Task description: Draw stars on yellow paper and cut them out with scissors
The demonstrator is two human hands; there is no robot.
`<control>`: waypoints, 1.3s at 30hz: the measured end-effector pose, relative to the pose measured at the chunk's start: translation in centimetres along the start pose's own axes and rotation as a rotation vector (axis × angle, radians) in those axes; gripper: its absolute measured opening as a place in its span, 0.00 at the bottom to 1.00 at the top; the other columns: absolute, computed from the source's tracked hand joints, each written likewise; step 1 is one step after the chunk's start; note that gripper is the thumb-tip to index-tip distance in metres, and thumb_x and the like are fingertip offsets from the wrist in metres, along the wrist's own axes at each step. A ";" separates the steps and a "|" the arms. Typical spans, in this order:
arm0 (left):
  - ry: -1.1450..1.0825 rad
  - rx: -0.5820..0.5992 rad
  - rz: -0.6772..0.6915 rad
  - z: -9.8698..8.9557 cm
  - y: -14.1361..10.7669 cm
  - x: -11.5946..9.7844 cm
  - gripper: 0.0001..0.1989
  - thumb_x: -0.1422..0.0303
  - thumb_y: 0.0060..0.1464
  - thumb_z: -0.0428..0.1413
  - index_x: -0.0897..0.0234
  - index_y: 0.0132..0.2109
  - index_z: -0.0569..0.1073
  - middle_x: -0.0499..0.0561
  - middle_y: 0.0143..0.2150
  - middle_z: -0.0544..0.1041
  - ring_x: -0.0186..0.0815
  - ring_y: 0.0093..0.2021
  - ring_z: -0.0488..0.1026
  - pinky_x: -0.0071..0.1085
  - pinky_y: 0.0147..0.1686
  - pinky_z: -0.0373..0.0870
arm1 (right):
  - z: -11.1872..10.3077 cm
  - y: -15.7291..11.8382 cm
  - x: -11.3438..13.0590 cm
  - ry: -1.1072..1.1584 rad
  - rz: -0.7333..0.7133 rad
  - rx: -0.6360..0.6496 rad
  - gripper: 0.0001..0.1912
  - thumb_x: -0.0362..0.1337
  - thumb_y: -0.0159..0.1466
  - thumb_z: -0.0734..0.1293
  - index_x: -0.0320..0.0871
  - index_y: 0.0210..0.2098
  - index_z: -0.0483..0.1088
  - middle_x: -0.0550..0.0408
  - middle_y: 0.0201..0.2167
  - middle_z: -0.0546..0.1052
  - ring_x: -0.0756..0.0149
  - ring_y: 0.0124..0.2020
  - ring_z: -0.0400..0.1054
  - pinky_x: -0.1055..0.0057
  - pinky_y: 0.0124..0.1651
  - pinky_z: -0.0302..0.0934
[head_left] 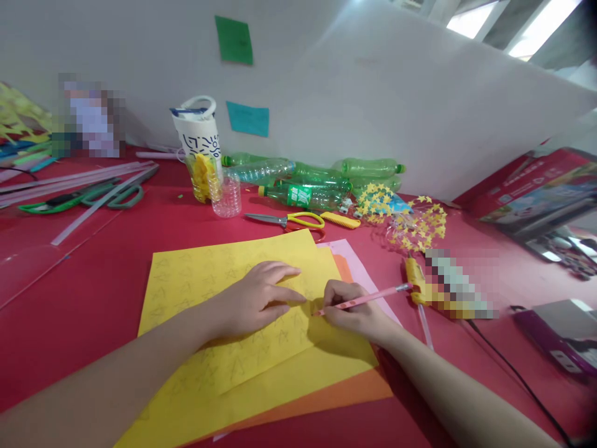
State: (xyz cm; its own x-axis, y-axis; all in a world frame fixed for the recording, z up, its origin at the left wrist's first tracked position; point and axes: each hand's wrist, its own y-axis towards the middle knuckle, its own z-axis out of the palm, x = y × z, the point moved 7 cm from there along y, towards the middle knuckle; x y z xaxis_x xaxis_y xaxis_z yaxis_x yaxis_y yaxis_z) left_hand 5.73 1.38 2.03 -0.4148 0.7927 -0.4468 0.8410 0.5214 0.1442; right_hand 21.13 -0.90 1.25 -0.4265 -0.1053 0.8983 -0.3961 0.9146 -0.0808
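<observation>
Left fingers point(285, 295) splay on paper point(205, 280); right point(342, 290) pinch pencil point(373, 297).

L hand point(263, 295) palm-down w/ fingers apart, R hand point(355, 318) close by w/ fingers curled, pinching

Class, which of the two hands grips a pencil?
The right hand, closed around the pink pencil; the left hand spreads on yellow paper, holding nothing.
</observation>
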 end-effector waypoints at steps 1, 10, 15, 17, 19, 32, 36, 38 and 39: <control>0.001 0.001 0.000 0.0 0.0 0.0 0.16 0.67 0.59 0.48 0.46 0.51 0.71 0.50 0.61 0.59 0.44 0.60 0.54 0.46 0.57 0.51 | 0.0 0.0 0.0 -0.007 -0.002 0.000 0.06 0.25 0.53 0.62 0.41 0.24 0.61 0.63 0.19 0.64 0.77 0.20 0.53 0.80 0.20 0.45; 0.006 -0.004 0.004 0.1 0.0 -0.1 0.16 0.68 0.59 0.49 0.47 0.52 0.71 0.49 0.62 0.59 0.45 0.60 0.54 0.47 0.57 0.52 | -0.2 0.3 0.0 -0.040 -0.037 -0.069 0.07 0.26 0.55 0.61 0.42 0.25 0.59 0.63 0.19 0.64 0.75 0.21 0.54 0.78 0.22 0.47; 0.012 -0.007 0.007 0.1 0.0 0.0 0.16 0.69 0.59 0.49 0.47 0.52 0.70 0.49 0.61 0.60 0.44 0.60 0.54 0.46 0.57 0.51 | -0.2 0.3 -0.4 -0.043 -0.016 -0.093 0.07 0.27 0.57 0.60 0.43 0.25 0.58 0.63 0.18 0.63 0.75 0.20 0.55 0.78 0.22 0.47; 0.009 -0.006 0.003 0.1 0.0 0.0 0.16 0.68 0.58 0.49 0.47 0.52 0.71 0.49 0.61 0.60 0.44 0.60 0.55 0.46 0.57 0.51 | -0.2 0.3 -0.4 -0.044 -0.015 -0.102 0.07 0.27 0.57 0.60 0.43 0.25 0.58 0.63 0.18 0.64 0.75 0.20 0.56 0.78 0.23 0.47; 0.005 -0.008 0.005 0.1 0.1 0.0 0.16 0.68 0.58 0.49 0.47 0.52 0.71 0.49 0.61 0.60 0.44 0.59 0.55 0.46 0.57 0.51 | -0.3 0.3 -0.5 -0.042 -0.013 -0.107 0.07 0.27 0.57 0.60 0.43 0.25 0.58 0.63 0.18 0.64 0.75 0.20 0.56 0.78 0.23 0.47; 0.020 -0.014 0.018 0.1 0.0 0.0 0.16 0.68 0.59 0.49 0.47 0.51 0.71 0.50 0.61 0.60 0.44 0.59 0.55 0.46 0.57 0.52 | -0.6 0.5 -0.1 -0.147 -0.039 -0.119 0.08 0.26 0.51 0.59 0.43 0.21 0.55 0.64 0.17 0.59 0.75 0.20 0.51 0.78 0.21 0.43; 0.021 -0.018 0.018 0.1 0.0 -0.1 0.16 0.68 0.58 0.49 0.47 0.51 0.71 0.50 0.61 0.60 0.44 0.59 0.55 0.46 0.57 0.52 | -0.6 0.5 0.1 -0.164 -0.028 -0.108 0.07 0.26 0.49 0.59 0.43 0.21 0.55 0.64 0.17 0.60 0.75 0.19 0.51 0.78 0.20 0.42; 0.022 -0.018 0.019 0.1 0.0 -0.1 0.16 0.68 0.58 0.49 0.47 0.51 0.71 0.50 0.61 0.60 0.44 0.59 0.55 0.46 0.57 0.52 | -0.5 0.5 0.2 -0.163 -0.031 -0.096 0.07 0.26 0.49 0.59 0.43 0.21 0.56 0.64 0.17 0.60 0.75 0.19 0.52 0.78 0.20 0.43; 0.022 -0.017 0.020 0.1 0.0 -0.1 0.16 0.68 0.58 0.49 0.47 0.51 0.71 0.50 0.61 0.60 0.44 0.59 0.55 0.46 0.57 0.52 | -0.5 0.5 0.2 -0.162 -0.035 -0.090 0.07 0.26 0.49 0.59 0.43 0.21 0.56 0.64 0.17 0.60 0.75 0.19 0.52 0.78 0.21 0.43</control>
State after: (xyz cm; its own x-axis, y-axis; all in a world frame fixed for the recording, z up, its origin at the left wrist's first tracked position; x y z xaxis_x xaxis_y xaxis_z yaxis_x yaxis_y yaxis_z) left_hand 5.82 1.28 1.93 -0.4061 0.8095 -0.4240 0.8432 0.5108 0.1675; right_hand 21.28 -0.29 1.63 -0.5419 -0.1926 0.8181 -0.3418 0.9397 -0.0052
